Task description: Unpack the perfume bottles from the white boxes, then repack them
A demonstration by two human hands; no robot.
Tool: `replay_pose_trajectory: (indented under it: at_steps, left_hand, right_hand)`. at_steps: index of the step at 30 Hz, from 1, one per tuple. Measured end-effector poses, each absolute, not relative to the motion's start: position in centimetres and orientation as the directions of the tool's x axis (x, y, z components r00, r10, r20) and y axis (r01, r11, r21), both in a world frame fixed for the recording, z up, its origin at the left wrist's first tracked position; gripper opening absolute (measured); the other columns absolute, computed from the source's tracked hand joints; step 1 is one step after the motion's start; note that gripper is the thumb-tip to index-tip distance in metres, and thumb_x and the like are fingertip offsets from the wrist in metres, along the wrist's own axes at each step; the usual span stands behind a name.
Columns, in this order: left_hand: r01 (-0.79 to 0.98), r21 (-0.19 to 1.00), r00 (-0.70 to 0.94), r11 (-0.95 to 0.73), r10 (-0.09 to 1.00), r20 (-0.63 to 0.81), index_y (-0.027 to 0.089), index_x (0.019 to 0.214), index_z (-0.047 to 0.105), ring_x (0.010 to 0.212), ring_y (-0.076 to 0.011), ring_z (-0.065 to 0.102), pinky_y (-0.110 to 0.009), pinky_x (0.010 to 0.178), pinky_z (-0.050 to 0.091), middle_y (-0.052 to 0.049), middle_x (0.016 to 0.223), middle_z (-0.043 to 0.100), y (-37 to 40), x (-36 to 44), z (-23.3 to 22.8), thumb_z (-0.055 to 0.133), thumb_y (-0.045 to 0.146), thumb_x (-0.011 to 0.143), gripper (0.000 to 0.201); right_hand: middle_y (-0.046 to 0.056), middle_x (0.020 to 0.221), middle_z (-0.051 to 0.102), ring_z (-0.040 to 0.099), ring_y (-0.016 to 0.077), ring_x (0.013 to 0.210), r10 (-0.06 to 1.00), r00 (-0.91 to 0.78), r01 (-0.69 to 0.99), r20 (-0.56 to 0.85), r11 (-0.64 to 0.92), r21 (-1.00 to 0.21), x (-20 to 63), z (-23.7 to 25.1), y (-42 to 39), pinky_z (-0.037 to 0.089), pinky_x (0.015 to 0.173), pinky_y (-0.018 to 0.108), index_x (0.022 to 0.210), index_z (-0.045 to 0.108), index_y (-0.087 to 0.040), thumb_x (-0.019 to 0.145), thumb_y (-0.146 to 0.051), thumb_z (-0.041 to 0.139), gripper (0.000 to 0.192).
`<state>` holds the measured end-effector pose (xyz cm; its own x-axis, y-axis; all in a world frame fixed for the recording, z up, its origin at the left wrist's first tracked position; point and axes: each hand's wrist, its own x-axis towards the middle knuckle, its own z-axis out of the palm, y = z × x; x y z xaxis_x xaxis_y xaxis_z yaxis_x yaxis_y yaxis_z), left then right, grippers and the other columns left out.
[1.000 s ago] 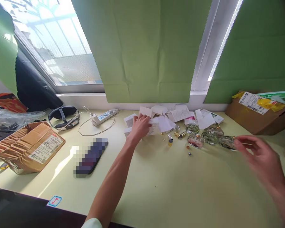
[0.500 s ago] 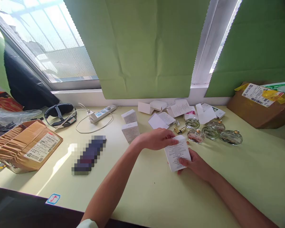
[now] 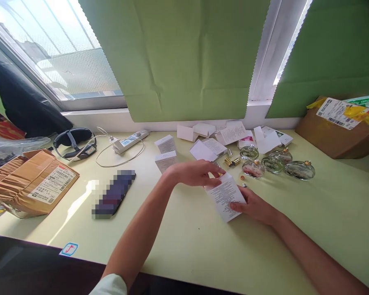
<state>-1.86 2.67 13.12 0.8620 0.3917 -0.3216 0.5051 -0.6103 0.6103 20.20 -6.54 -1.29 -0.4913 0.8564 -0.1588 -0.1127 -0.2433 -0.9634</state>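
Both hands hold one small white printed carton [image 3: 225,197] just above the pale green table [image 3: 184,246], near its middle. My left hand [image 3: 193,172] grips the carton's far upper end with its fingertips. My right hand [image 3: 254,205] holds the near right side, thumb on the printed face. Just behind the carton lie several round glass bottles [image 3: 275,165], gold and silver caps [image 3: 233,161] and more white cartons [image 3: 165,160].
A pile of opened white boxes and leaflets [image 3: 233,135] lies along the window sill. A power strip [image 3: 130,141] with cable, a black headset [image 3: 75,141], a dark flat device [image 3: 113,194], a torn cardboard box [image 3: 30,184] at left, another brown box [image 3: 338,131] at right.
My left hand took a white carton from the pile and brought it toward me. My right hand left the bottles and joined it on the carton, which has since tilted slightly.
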Motion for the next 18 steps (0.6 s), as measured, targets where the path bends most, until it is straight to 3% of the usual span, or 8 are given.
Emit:
replay_pose_trajectory:
  at_steps: [4,9,15,18]
  left_hand:
    - [0.564,0.584,0.824,-0.584,0.441,-0.354,0.024,0.141,0.047,0.094,-0.0173,0.067,-0.024,0.072,0.048,-0.007,0.127,0.064,2.2,-1.5,13.1,0.061,0.031,0.085,0.058]
    - [0.531,0.597,0.848,-0.601,0.378,-0.372,0.023,0.137,0.052,0.089,-0.0171,0.068,-0.024,0.067,0.048,-0.008,0.125,0.065,2.1,-1.2,13.0,0.06,0.03,0.084,0.054]
    - [0.47,0.659,0.882,-0.587,0.339,-0.327,0.02,0.138,0.05,0.079,-0.013,0.064,-0.022,0.063,0.046,-0.007,0.111,0.069,2.7,-2.1,13.1,0.054,0.026,0.088,0.05]
    - [0.402,0.714,0.905,-0.573,0.368,-0.215,0.023,0.142,0.044,0.089,-0.0142,0.062,-0.022,0.066,0.045,-0.007,0.11,0.067,3.1,-2.9,13.6,0.05,0.02,0.089,0.053]
  right_hand:
    - [0.006,0.117,0.071,0.068,0.023,0.102,0.84,-0.516,-0.047,-0.168,-0.223,-0.974,19.9,-0.8,-6.9,0.055,0.083,0.035,0.123,0.059,-0.022,0.078,-0.029,0.077,0.048]
    - [0.005,0.115,0.072,0.068,0.0248,0.102,0.829,-0.527,-0.011,-0.189,-0.229,-0.973,19.7,-0.3,-7.0,0.056,0.083,0.037,0.12,0.059,-0.022,0.077,-0.031,0.077,0.048]
    - [0.004,0.117,0.072,0.068,0.0243,0.104,0.813,-0.552,-0.027,-0.184,-0.238,-0.971,19.8,-0.2,-6.9,0.055,0.085,0.037,0.122,0.059,-0.024,0.075,-0.03,0.079,0.052]
    - [0.004,0.117,0.072,0.068,0.0239,0.104,0.823,-0.538,-0.045,-0.183,-0.245,-0.968,19.9,-0.5,-6.9,0.054,0.087,0.038,0.12,0.061,-0.025,0.072,-0.029,0.081,0.052]
